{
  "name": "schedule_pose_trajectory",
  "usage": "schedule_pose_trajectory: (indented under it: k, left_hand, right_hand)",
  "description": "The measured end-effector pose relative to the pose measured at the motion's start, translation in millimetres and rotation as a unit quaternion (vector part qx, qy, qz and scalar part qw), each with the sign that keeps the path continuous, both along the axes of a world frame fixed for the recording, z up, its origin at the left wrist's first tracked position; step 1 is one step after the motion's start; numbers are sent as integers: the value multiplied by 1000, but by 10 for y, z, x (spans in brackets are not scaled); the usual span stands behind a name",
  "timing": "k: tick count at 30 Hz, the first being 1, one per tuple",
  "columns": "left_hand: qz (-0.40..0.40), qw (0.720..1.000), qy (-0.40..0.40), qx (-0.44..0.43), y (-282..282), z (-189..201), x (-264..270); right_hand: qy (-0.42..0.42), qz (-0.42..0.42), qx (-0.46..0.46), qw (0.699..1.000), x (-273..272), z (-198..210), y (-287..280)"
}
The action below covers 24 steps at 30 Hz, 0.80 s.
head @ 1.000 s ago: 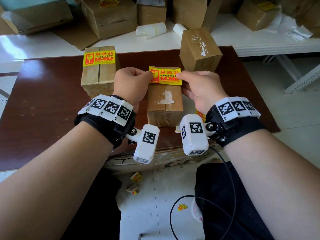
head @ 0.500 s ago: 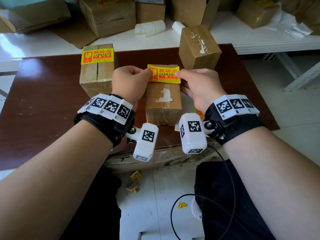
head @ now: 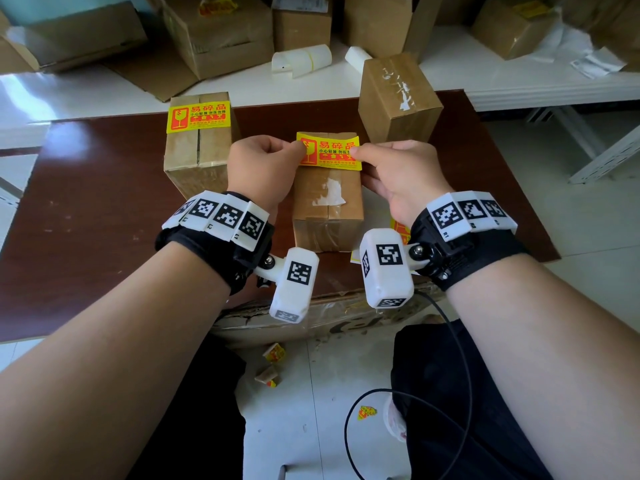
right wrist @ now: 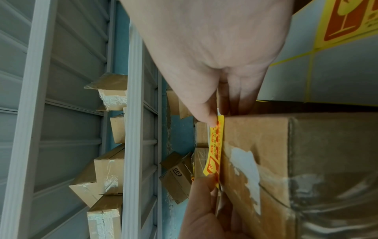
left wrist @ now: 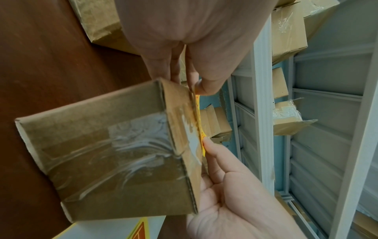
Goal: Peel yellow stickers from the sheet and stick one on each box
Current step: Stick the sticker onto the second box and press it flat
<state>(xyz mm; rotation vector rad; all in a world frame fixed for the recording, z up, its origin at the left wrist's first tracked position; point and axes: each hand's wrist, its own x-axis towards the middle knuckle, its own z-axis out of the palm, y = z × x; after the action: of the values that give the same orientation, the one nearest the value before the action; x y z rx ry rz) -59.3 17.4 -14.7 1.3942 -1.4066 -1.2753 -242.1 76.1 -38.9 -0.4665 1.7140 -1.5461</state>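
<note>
A taped brown cardboard box with a torn white label patch stands between the wrists. The left hand and right hand each pinch one end of a yellow sticker, printed with red text and a broken-glass mark, stretched between their fingertips over the box's far top edge

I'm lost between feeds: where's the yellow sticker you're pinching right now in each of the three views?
Head: the yellow rectangular sticker with red print lies upper centre, across the far top edge of the middle brown cardboard box.
Left wrist: edge-on, a thin yellow strip right of centre along the box's top.
Right wrist: a narrow yellow band at centre, between the two thumbs.
Shared landmark: the torn white label patch on the box top.
</note>
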Motion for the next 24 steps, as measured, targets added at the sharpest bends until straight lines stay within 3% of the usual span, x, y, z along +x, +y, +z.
schedule_pose_trajectory:
  k: [24]
  left_hand:
    - [-7, 1000, -22, -21, -2, 1, 12]
  right_hand:
    - [29, 0, 7, 1000, 8, -31, 2]
